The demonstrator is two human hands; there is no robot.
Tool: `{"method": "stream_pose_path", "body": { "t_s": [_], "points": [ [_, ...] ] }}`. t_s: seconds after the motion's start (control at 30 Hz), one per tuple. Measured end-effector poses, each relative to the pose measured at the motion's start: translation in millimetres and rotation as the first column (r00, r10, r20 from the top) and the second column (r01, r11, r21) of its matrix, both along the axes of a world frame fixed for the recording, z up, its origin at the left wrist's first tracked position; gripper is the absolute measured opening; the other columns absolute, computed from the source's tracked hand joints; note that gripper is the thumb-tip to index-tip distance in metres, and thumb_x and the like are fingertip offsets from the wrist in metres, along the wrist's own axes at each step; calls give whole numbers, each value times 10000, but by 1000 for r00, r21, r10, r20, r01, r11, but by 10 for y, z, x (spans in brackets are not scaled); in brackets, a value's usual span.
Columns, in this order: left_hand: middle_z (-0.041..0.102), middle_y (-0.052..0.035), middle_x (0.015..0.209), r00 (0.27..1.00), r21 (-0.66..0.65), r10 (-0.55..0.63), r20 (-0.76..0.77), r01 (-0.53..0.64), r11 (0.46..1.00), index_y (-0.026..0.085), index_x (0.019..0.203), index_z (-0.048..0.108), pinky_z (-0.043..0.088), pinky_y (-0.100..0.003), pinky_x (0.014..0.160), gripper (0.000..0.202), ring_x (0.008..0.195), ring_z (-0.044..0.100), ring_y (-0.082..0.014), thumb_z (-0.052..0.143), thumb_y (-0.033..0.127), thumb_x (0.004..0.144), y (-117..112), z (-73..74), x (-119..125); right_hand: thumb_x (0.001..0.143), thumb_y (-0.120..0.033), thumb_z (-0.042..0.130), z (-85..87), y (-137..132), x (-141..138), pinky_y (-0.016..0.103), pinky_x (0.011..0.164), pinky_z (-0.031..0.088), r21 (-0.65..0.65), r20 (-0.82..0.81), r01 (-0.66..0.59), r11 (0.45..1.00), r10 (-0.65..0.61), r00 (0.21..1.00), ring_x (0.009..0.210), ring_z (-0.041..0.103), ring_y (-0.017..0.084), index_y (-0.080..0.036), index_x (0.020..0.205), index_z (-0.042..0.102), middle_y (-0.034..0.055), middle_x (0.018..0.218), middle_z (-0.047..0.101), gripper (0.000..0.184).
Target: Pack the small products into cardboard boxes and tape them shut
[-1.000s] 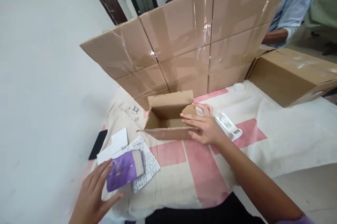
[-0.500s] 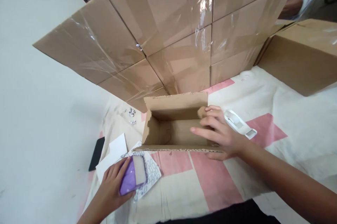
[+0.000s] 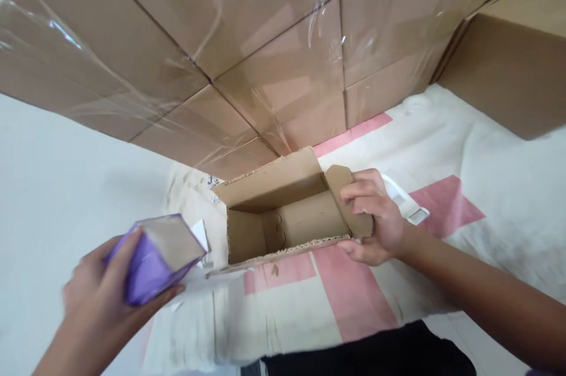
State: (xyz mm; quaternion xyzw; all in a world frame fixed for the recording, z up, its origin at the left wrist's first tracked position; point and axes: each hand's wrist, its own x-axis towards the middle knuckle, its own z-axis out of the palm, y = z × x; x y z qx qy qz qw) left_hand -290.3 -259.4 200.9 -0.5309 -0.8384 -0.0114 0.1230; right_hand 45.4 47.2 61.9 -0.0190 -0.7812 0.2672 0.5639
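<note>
A small open cardboard box point(image 3: 283, 220) rests on the pink-and-cream cloth point(image 3: 336, 287), its inside bare. My right hand point(image 3: 375, 220) grips the box's right end flap, fingers curled over it. My left hand point(image 3: 95, 296) is raised at the lower left and holds a purple packet point(image 3: 154, 258) with a grey-brown face, lifted off the cloth and tilted toward the box. A white paper hangs blurred under the packet.
A wall of taped brown cartons point(image 3: 247, 46) stands close behind the small box. Another large carton point(image 3: 513, 63) sits at the right. A white tape dispenser point(image 3: 409, 205) lies just behind my right hand. White floor at the left.
My left hand has picked the purple packet up off the papers and raised it leftward. My right hand moved from inside the box to grip its right flap; the view tipped closer.
</note>
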Motion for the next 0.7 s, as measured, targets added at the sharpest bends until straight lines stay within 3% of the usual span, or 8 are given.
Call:
{"method": "stream_pose_path", "body": {
  "t_s": [0.07, 0.13, 0.23, 0.37, 0.47, 0.57, 0.7],
  "points": [
    [550, -142, 1359, 995, -132, 95, -25, -98, 986, 420, 1583, 310, 493, -756, 914, 968, 1199, 560, -509, 680, 711, 737, 7, -272, 15, 812, -470, 695, 11, 8, 15, 441, 743, 449, -11, 15, 9, 1000, -9, 1000, 876, 490, 247, -265, 979, 457, 46, 919, 577, 356],
    [540, -158, 1367, 971, -226, 230, 61, -211, 951, 362, 1568, 349, 493, -720, 943, 902, 1221, 566, -482, 660, 675, 781, -99, -552, 5, 830, -481, 687, 35, 18, 23, 438, 719, 446, -35, 33, 20, 999, -19, 999, 833, 494, 235, -263, 939, 466, 42, 894, 583, 328],
    [509, -171, 1373, 876, -220, 416, 243, -368, 903, 282, 1575, 356, 463, -667, 1048, 985, 1283, 542, -454, 687, 696, 744, -376, -772, -43, 864, -508, 668, 80, 42, 16, 434, 679, 437, -56, 45, 4, 998, -2, 999, 743, 499, 213, -260, 889, 481, 34, 845, 583, 312],
    [471, -139, 1420, 775, -92, 440, 454, -451, 888, 285, 1599, 311, 427, -604, 1148, 1080, 1368, 491, -413, 731, 710, 700, -658, -658, -54, 893, -471, 660, 148, 65, -14, 424, 622, 426, -50, 13, -27, 998, 27, 1000, 672, 515, 200, -270, 928, 528, 44, 848, 595, 242],
    [436, -155, 1494, 745, -62, 461, 482, -496, 866, 275, 1621, 256, 420, -604, 1154, 1023, 1408, 458, -413, 675, 679, 780, -669, -515, 61, 893, -437, 676, 201, 45, -1, 439, 612, 441, -40, 61, -48, 998, 51, 997, 693, 557, 230, -291, 1011, 554, 59, 857, 608, 224],
    [459, -205, 1455, 806, -78, 533, 259, -532, 843, 250, 1624, 270, 412, -695, 1090, 1001, 1361, 466, -482, 665, 668, 804, -558, -478, 258, 897, -455, 660, 234, 15, 66, 490, 662, 473, -77, 152, -38, 996, 50, 987, 739, 587, 276, -340, 1106, 568, 68, 891, 635, 256],
    [420, -265, 1475, 832, -69, 554, -37, -555, 829, 207, 1618, 306, 393, -749, 1007, 939, 1304, 459, -539, 620, 659, 857, -436, -579, 484, 894, -484, 640, 204, 0, 135, 589, 789, 495, -159, 254, 46, 986, -4, 967, 883, 632, 349, -442, 1253, 578, 69, 985, 677, 367]
  ]
}}
